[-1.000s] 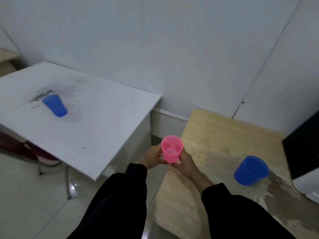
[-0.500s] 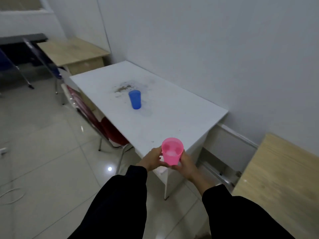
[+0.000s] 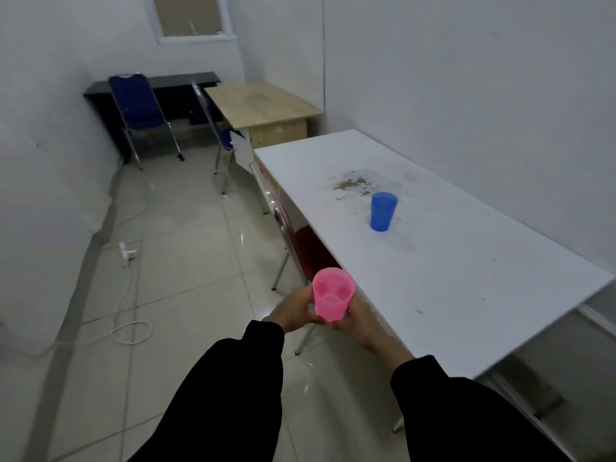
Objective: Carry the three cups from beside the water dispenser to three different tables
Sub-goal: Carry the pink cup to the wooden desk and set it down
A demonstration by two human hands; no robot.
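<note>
Both hands cupped the pink cup [image 3: 332, 293] low in front of the body, left hand [image 3: 293, 311] wrapped round its near-left side, right hand [image 3: 358, 316] under and beside its right side, fingers closed narrow on the wall. Cup was upright w/ a little liquid showing at the bottom, which prob explains the two-handed hold: steadier while walking, less slosh. It hung over the floor, just beside the near edge of the white table [image 3: 466, 295], not over it. That table already had a blue cup [image 3: 383, 211] standing upright near a stained patch, so it looked served. Judging by the task, the pink one needed a different table; the wooden table [image 3: 263, 103] further down by the wall, apparently bare, seemed the likely spot, w/ a blue chair [image 3: 136, 95] and a dark desk [image 3: 166, 85] beyond it.
</note>
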